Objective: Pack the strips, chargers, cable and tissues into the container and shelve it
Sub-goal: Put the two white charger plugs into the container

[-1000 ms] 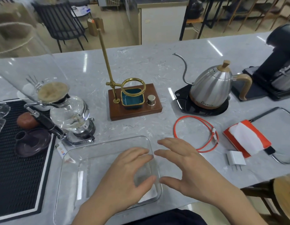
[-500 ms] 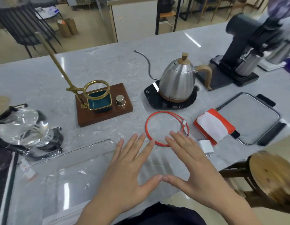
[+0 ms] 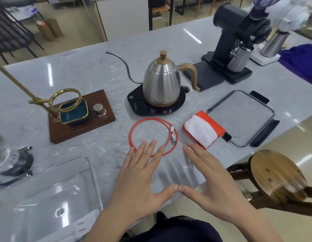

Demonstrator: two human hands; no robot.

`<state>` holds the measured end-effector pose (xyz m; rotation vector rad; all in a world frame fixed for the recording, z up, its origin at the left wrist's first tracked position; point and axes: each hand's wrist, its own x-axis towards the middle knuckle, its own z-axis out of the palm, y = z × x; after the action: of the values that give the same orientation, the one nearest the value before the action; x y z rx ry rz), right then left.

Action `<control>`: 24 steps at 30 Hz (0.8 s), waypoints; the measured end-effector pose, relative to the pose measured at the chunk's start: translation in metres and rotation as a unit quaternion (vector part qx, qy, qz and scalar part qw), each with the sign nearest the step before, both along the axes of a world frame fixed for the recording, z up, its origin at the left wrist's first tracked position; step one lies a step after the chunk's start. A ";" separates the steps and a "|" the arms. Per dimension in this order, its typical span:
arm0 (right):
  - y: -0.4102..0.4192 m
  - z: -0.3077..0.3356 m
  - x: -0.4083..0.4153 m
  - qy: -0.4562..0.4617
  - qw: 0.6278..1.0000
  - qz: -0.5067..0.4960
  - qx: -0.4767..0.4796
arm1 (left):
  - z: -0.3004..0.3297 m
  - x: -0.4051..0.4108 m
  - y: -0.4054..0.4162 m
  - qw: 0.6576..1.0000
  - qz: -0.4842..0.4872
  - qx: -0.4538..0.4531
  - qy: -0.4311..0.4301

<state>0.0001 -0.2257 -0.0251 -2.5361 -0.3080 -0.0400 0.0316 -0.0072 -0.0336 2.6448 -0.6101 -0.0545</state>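
Note:
An orange cable (image 3: 134, 128) lies coiled in a ring on the marble counter (image 3: 92, 70), in front of the kettle. Right of it rests an orange tissue pack (image 3: 203, 131) with white tissue showing. A clear glass container (image 3: 47, 198) stands at the lower left near the counter's front edge. My left hand (image 3: 141, 175) is spread flat, fingertips over the near arc of the cable. My right hand (image 3: 209, 179) is spread beside it, fingers pointing at the tissue pack; it hides the white charger. The two thumbs touch. Neither hand holds anything.
A steel gooseneck kettle (image 3: 161, 82) sits on a black base behind the cable. A wooden dripper stand (image 3: 82, 116) is at the left, a metal tray (image 3: 242, 117) at the right, a black grinder (image 3: 235, 42) far right. A wooden stool (image 3: 275, 173) stands off the counter's edge.
The view swung right, so the glass container slid to the lower left. Both hands left the container and moved forward to the cable and tissue pack; the white charger went under my right hand.

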 end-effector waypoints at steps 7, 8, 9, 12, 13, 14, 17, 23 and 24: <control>-0.029 -0.015 -0.002 0.019 1.000 -0.021 0.003 | -0.010 0.003 -0.029 1.000 -0.023 0.006 0.010; -0.031 -0.018 -0.002 0.022 1.000 -0.020 0.001 | -0.012 0.004 -0.031 1.000 -0.026 0.009 0.010; -0.034 -0.021 -0.002 0.029 0.999 -0.020 -0.002 | -0.014 0.004 -0.034 0.999 -0.030 0.011 0.011; -0.044 -0.032 -0.002 0.054 0.998 -0.018 -0.006 | -0.022 0.008 -0.045 0.999 -0.036 0.012 0.024; -0.047 -0.036 -0.002 0.060 0.998 -0.017 -0.007 | -0.025 0.010 -0.048 0.999 -0.038 0.014 0.030; -0.049 -0.039 -0.002 0.065 0.998 -0.016 -0.007 | -0.028 0.012 -0.049 0.998 -0.040 0.014 0.038; -0.052 -0.047 -0.001 0.074 0.997 -0.016 0.005 | -0.036 0.017 -0.055 0.997 -0.047 0.007 0.056; -0.057 -0.056 0.003 0.060 0.998 -0.028 0.002 | -0.045 0.030 -0.066 0.996 -0.059 -0.009 0.061; -0.057 -0.057 0.005 0.058 0.998 -0.031 0.003 | -0.046 0.032 -0.068 0.996 -0.058 -0.014 0.059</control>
<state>0.0049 -0.2829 -0.0821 -2.5282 -0.1837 0.0832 0.0633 -0.0753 -0.0800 2.5556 -0.7187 -0.2320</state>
